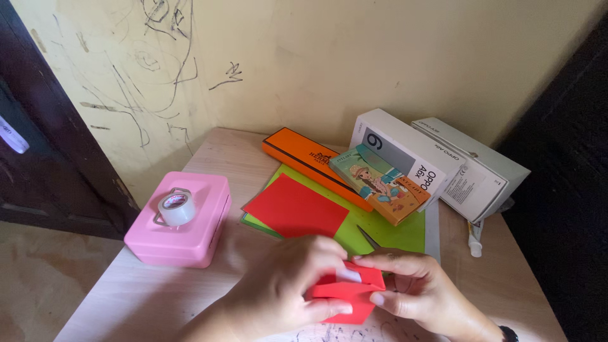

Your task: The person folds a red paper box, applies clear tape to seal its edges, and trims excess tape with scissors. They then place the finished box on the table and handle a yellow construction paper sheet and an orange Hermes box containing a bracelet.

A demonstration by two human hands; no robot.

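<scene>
Item 1: folded piece of red paper point(345, 292), at the near edge of the pale wooden counter point(145, 297). You held it between both hands: your left hand point(288, 285) covered its left side, thumb along the lower edge, and your right hand point(421, 288) pinched its right edge, both grips closed narrowly on the paper. A small white patch showed at its top fold; what it was could not be told. Handling, by judgement: very light, thin, limp unless creased, easily torn or crumpled; best taken at edges and folds with fingertips.

Item 2: flat red paper sheet point(296, 209) lying on a green paper sheet point(386, 231), just beyond your hands.

Item 3: pink metal cash box point(190, 237) to the left, a roll of clear tape point(177, 208) on its lid.

Item 4: long orange box point(304, 158), small illustrated box point(379, 183) and two white cartons point(443, 158) by the wall.
</scene>
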